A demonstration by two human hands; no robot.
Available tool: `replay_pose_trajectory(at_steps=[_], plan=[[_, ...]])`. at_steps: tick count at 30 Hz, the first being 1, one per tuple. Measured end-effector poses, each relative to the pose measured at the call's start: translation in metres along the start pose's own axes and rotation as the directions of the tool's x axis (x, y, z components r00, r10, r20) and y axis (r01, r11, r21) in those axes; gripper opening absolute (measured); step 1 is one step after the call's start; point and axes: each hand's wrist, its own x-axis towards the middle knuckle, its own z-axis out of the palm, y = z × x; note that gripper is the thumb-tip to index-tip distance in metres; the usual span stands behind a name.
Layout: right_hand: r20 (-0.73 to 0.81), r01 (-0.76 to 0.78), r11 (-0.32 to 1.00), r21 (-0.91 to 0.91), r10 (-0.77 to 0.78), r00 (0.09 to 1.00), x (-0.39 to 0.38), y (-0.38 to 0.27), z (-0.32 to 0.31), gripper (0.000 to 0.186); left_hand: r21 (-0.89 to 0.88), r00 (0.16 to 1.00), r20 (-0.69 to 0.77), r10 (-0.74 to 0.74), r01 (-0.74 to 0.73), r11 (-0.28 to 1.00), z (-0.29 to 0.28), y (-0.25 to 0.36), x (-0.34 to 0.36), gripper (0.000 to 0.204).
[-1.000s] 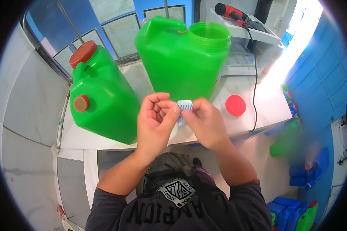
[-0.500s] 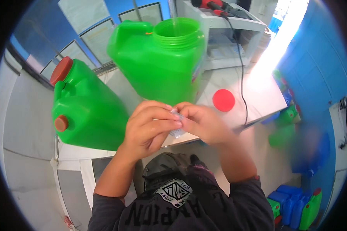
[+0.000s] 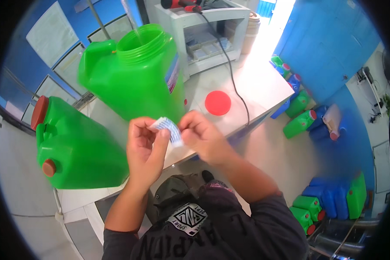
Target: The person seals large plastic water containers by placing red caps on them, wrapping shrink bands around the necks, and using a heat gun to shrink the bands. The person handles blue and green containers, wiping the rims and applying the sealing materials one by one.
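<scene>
A small white label with blue print (image 3: 170, 131) is between my hands, curved and turned face up. My left hand (image 3: 146, 145) pinches its left side under the thumb. At its right edge, the closed fingers of my right hand (image 3: 203, 138) grip it. Just beyond stands a large green jerrycan (image 3: 121, 82) with its wide mouth uncovered; something clear, a stream or a tube, runs down into it from above. Beside that jerrycan lies a round red lid (image 3: 218, 103). Left of my hands, a second green jerrycan (image 3: 82, 147) has brown-red caps on.
All this rests on a white counter (image 3: 264, 84). A black cord (image 3: 229, 65) crosses it from a red and black tool (image 3: 180, 5) on a white shelf unit (image 3: 186, 56). Several green and blue jerrycans (image 3: 299, 124) stand on the floor at right, near a blue wall (image 3: 333, 52).
My view has swung right, so the counter things sit further left. The label, mostly covered by my fingers before, now shows its printed face as my hands have spread apart.
</scene>
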Motion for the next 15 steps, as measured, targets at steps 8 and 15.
replay_pose_trajectory(at_steps=[8,15], plan=[[-0.156,0.072,0.989,-0.128,-0.092,0.984,0.003,-0.009,-0.015,0.015,-0.025,0.998,-0.063,0.009,-0.01,1.0,0.019,-0.006,0.011,0.033],[0.052,0.07,0.997,0.008,-0.071,0.996,0.026,-0.009,-0.028,0.015,0.143,0.98,-0.196,0.04,-0.011,0.99,0.018,-0.009,0.024,0.006]])
